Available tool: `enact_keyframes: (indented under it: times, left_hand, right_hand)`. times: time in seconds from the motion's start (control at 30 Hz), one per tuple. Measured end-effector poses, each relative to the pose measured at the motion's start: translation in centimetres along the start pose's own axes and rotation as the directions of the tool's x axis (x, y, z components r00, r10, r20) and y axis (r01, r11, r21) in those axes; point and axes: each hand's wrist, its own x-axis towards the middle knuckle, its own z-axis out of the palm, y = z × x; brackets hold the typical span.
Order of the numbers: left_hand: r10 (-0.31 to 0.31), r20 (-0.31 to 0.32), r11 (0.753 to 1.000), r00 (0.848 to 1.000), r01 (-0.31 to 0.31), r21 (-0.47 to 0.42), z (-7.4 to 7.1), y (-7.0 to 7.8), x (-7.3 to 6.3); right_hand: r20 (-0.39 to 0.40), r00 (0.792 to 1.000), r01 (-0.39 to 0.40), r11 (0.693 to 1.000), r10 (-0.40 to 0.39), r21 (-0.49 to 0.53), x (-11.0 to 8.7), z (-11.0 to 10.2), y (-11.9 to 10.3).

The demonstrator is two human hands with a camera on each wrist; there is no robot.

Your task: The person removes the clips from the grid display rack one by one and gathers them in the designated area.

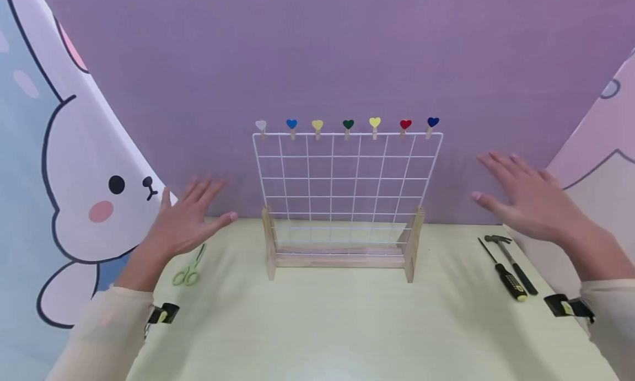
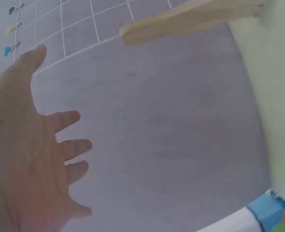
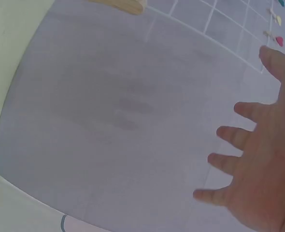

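Note:
A white wire grid [image 1: 345, 177] stands upright in a wooden base [image 1: 342, 261] at the middle of the table. Along its top wire sit several small wooden clothespins with hearts, among them a blue heart clip [image 1: 291, 125], a red heart clip [image 1: 405, 125] and a dark green heart clip [image 1: 348, 125]. My left hand [image 1: 186, 218] is raised to the left of the grid, fingers spread, holding nothing. On the other side my right hand [image 1: 533, 199] is also held up with spread fingers and an empty palm. Both wrist views show the palms apart from the grid.
Green-handled scissors [image 1: 187, 273] lie on the table [image 1: 317, 320] below my left hand. At the right edge a screwdriver [image 1: 508, 279] and a hammer [image 1: 516, 268] lie side by side. Behind the grid rises a purple backdrop [image 1: 342, 55], with a cartoon-printed panel [image 1: 79, 166] at left.

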Motion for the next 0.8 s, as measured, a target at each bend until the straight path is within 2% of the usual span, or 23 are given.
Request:
enact_keyframes:
  times: [0.1,0.17,0.27,0.37,0.47,0.57,0.7,0.8]
  left_hand:
    - [0.024,-0.017,0.993,1.0,-0.026,-0.112,0.6,-0.1,0.4]
    - [0.044,-0.02,0.969,0.999,-0.048,-0.244,1.4,-0.3,0.8]
    - [0.062,-0.017,0.904,0.998,-0.063,-0.422,3.1,-0.6,1.5]
    - [0.062,0.008,0.836,0.998,-0.047,-0.546,5.0,-0.2,2.3]
    - [0.073,0.023,0.778,0.997,-0.042,-0.627,6.8,0.5,3.2]
    - [0.083,0.014,0.711,0.996,-0.049,-0.702,8.3,1.1,4.1]
    - [0.083,-0.007,0.629,0.996,-0.058,-0.775,9.6,1.4,4.8]
    - [0.081,-0.011,0.581,0.997,-0.057,-0.812,10.5,1.5,5.2]
  right_hand:
    - [-0.064,0.998,0.016,0.998,-0.011,0.069,0.3,-0.5,0.2]
    - [-0.099,0.995,0.028,0.99,-0.014,0.138,0.4,-0.8,0.1]
    - [-0.131,0.991,0.033,0.973,-0.003,0.229,0.6,-1.4,-0.4]
    - [-0.158,0.987,0.033,0.962,0.01,0.271,0.6,-1.7,-1.1]
    - [-0.19,0.982,0.049,0.954,0.008,0.294,0.5,-2.0,-1.7]
    - [-0.237,0.971,0.098,0.942,-0.02,0.321,0.4,-2.0,-2.5]
    - [-0.299,0.953,0.162,0.926,-0.057,0.34,0.6,-1.6,-3.4]
    - [-0.324,0.943,0.192,0.916,-0.072,0.353,0.7,-1.3,-3.9]
